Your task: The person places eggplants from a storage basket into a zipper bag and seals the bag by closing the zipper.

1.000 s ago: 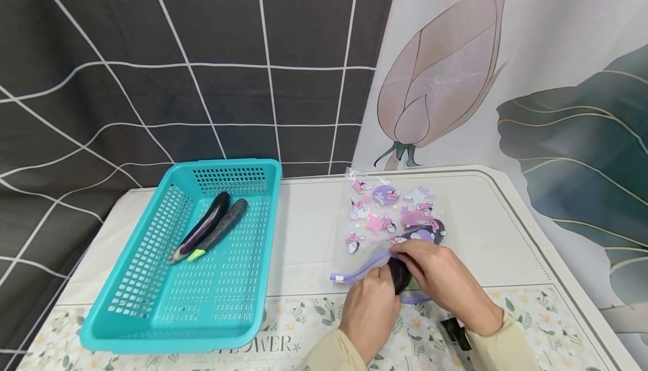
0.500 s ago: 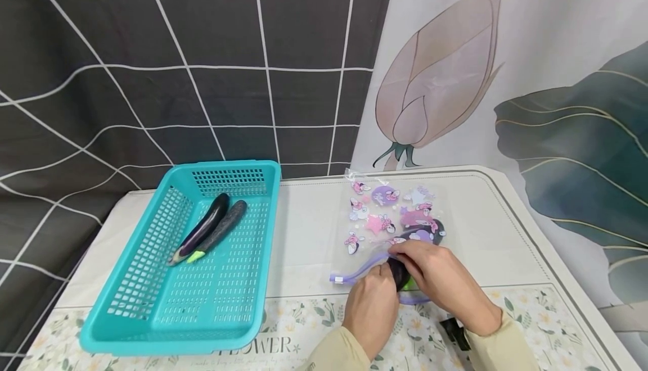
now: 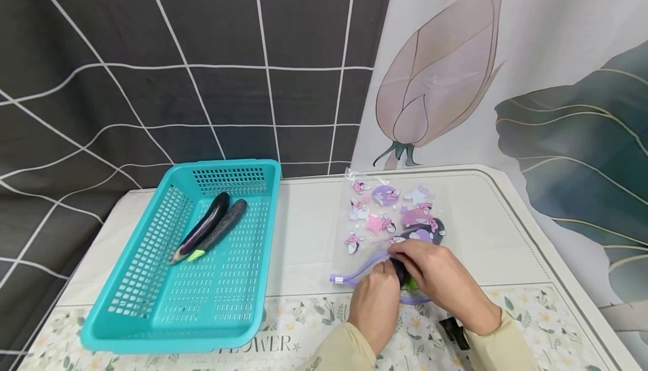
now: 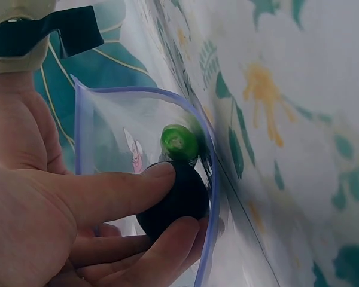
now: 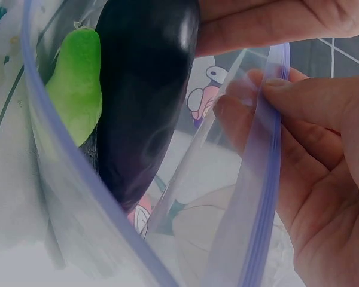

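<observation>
My left hand (image 3: 376, 303) grips the end of a glossy dark eggplant (image 5: 140, 101), thumb on one side and fingers on the other. Most of the eggplant lies within the mouth of a clear zip bag (image 3: 374, 236) with a lilac zip edge and pink and purple cartoon prints. Beside it in the bag is a cucumber (image 5: 81, 89) with a bright green end; its dark body is largely hidden. My right hand (image 3: 441, 278) pinches the bag's lilac edge between thumb and fingers, keeping the mouth apart. The bag lies flat on the table, its opening towards me.
A turquoise perforated basket (image 3: 273, 230) stands to the left, holding another eggplant (image 3: 205, 222) and a dark cucumber (image 3: 223, 227) side by side. Under the hands runs a floral-printed cloth (image 3: 547, 326). A dark gridded curtain (image 3: 223, 95) and a white patterned one hang behind the table.
The left hand has shifted slightly right, pushing the eggplant further into the bag, so less of it shows. The right hand and the bag have stayed in place.
</observation>
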A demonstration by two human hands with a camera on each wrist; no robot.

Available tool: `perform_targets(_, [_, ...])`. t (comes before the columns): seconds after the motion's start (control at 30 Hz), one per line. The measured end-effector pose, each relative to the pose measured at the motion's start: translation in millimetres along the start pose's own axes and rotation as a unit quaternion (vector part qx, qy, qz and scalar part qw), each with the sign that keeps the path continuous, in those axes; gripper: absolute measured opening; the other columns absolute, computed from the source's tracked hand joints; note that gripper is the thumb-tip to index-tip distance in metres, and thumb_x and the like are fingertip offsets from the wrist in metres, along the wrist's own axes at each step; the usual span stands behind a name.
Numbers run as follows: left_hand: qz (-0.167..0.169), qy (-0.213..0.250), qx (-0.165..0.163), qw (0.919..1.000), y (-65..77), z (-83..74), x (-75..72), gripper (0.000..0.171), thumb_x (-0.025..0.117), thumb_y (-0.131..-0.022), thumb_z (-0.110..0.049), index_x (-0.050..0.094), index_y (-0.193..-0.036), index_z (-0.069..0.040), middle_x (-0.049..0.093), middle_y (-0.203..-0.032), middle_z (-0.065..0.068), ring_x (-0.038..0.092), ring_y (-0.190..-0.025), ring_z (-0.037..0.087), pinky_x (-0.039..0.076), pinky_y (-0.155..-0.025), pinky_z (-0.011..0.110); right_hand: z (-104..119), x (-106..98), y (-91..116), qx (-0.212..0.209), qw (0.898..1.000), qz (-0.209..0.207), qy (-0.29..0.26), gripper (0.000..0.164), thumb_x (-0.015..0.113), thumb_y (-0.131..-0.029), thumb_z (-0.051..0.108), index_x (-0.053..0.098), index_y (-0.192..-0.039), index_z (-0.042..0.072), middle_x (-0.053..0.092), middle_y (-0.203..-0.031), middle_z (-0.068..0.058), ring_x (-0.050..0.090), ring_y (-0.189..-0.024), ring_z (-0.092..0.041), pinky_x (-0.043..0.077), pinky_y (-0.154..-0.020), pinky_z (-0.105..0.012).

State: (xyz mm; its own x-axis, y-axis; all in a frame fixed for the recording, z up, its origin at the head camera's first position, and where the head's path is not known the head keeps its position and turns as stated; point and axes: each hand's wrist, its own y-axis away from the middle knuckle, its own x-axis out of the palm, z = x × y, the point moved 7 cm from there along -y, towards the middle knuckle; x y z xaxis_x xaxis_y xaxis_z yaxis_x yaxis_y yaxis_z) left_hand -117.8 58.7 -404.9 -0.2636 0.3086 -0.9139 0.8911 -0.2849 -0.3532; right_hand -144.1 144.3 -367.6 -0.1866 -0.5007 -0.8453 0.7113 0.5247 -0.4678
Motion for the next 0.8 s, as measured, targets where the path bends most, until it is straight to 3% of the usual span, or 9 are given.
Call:
perform_targets(0.4, [0.01, -0.016, 0.003, 0.9998, -3.9, -0.5, 3.9, 0.027, 0.08, -0.076, -0.003, 0.066, -0.1, -0.001, 0.064, -0.083, 0.002, 0.065, -0.07, 0.01, 0.053, -0.062, 0.019, 1, 0, -1, -0.002, 1.0, 0.0, 0.0, 0.026, 0.075, -0.082, -0.005, 0.073, -0.103, 0.011, 0.073, -0.099, 0.002, 0.07, -0.09, -0.014, 0.058, -0.075, -0.035])
perform_targets(0.8, [0.04, 0.003, -0.015, 0.9991, -11.0, 0.4, 12.5, 0.021, 0.077, -0.08, -0.004, 0.069, -0.099, -0.001, 0.066, -0.08, 0.002, 0.067, -0.069, 0.013, 0.053, -0.06, 0.022, 0, 0, 0, -0.003, 1.0, -0.001, -0.003, 0.028, 0.075, -0.082, -0.005, 0.073, -0.104, 0.012, 0.073, -0.101, 0.002, 0.07, -0.092, -0.014, 0.058, -0.076, -0.035])
